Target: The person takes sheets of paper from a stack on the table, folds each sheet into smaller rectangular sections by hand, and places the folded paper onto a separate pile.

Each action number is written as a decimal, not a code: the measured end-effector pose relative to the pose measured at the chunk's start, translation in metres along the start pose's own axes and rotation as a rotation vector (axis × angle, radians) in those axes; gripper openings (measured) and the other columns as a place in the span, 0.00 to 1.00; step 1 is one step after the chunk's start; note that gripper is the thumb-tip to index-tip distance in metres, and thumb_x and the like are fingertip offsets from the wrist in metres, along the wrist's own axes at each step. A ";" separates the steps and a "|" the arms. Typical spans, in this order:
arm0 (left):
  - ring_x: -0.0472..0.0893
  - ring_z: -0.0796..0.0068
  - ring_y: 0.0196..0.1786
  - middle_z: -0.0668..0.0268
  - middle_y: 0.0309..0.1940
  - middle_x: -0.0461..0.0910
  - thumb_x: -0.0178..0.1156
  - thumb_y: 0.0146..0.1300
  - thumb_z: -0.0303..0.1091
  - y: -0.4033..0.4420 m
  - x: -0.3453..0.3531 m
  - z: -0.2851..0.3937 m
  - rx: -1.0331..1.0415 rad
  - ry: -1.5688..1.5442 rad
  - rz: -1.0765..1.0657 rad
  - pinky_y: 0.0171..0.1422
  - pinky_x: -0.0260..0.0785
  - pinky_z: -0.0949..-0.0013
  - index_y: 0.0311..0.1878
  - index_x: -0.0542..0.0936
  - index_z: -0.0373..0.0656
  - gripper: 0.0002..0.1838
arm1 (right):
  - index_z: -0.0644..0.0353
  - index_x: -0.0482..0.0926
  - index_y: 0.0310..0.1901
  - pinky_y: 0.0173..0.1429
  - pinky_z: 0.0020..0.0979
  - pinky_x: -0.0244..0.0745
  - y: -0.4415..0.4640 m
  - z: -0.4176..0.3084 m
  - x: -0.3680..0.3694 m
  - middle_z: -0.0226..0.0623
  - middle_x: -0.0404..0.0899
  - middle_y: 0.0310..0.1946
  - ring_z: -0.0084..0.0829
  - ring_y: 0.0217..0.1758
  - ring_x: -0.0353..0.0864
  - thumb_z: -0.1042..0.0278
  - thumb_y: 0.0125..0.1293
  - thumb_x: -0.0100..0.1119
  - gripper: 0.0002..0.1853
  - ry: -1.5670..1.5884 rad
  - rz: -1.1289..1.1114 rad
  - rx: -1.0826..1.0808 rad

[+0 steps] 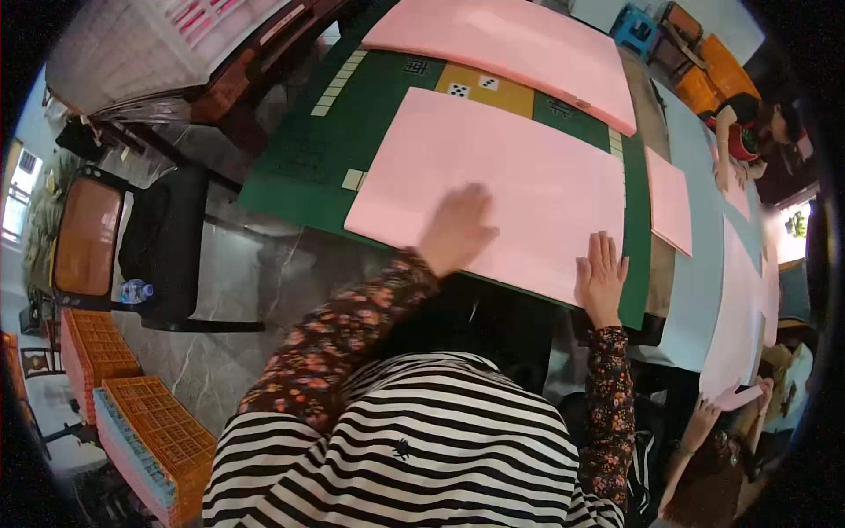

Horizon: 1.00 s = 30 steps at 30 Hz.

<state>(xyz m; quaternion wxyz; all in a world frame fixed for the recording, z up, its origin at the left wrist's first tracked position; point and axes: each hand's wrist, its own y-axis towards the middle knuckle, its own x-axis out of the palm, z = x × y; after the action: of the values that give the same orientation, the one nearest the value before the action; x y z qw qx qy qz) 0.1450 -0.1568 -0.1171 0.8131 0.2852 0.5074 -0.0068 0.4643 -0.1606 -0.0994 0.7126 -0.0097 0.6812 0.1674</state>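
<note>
A large pink sheet (pixel 519 167) lies flat on a green mat printed with dice and tiles (pixel 299 167). My left hand (pixel 459 231) is over the near left part of the sheet, its fingers outstretched and blurred by motion. Flat on the sheet's near right corner rests my right hand (pixel 603 275), fingers extended. Neither hand grips anything. Beyond this sheet is a thicker pink stack or folded piece (pixel 510 37), with the mat's yellow printed panel (pixel 518 97) showing between the two.
A smaller folded pink piece (pixel 669 201) lies right of the mat. Farther right, other people's hands (pixel 704 412) handle pink material at a pale table (pixel 682 308). On the left stand a black-framed chair (pixel 167 238) with a water bottle (pixel 135 291) and orange crates (pixel 163 414).
</note>
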 end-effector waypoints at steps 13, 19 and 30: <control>0.71 0.54 0.65 0.56 0.60 0.74 0.61 0.62 0.44 -0.097 -0.120 -0.103 0.024 0.062 0.063 0.72 0.57 0.49 0.58 0.76 0.40 0.24 | 0.54 0.53 0.74 0.77 0.58 0.31 0.005 0.001 -0.005 0.39 0.50 0.76 0.39 0.79 0.46 0.50 0.74 0.35 0.31 0.024 -0.121 0.019; 0.72 0.57 0.64 0.59 0.59 0.75 0.69 0.53 0.46 -0.108 -0.106 -0.107 -0.013 -0.078 0.014 0.69 0.60 0.51 0.55 0.77 0.41 0.28 | 0.52 0.53 0.74 0.76 0.58 0.33 0.046 0.004 -0.049 0.37 0.48 0.77 0.37 0.80 0.44 0.51 0.74 0.39 0.31 0.004 -0.428 0.036; 0.70 0.66 0.65 0.64 0.60 0.73 0.71 0.43 0.36 -0.106 -0.108 -0.113 -0.037 -0.082 -0.115 0.67 0.60 0.56 0.58 0.75 0.44 0.34 | 0.53 0.52 0.74 0.79 0.47 0.32 0.197 -0.261 -0.013 0.37 0.50 0.76 0.36 0.79 0.46 0.49 0.71 0.46 0.34 0.456 -0.355 -1.206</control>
<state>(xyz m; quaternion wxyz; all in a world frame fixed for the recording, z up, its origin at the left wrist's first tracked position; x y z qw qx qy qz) -0.0324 -0.2228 -0.1124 0.8368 0.2399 0.4890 -0.0557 0.1616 -0.0411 -0.0630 0.4374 -0.5533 0.5899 0.3931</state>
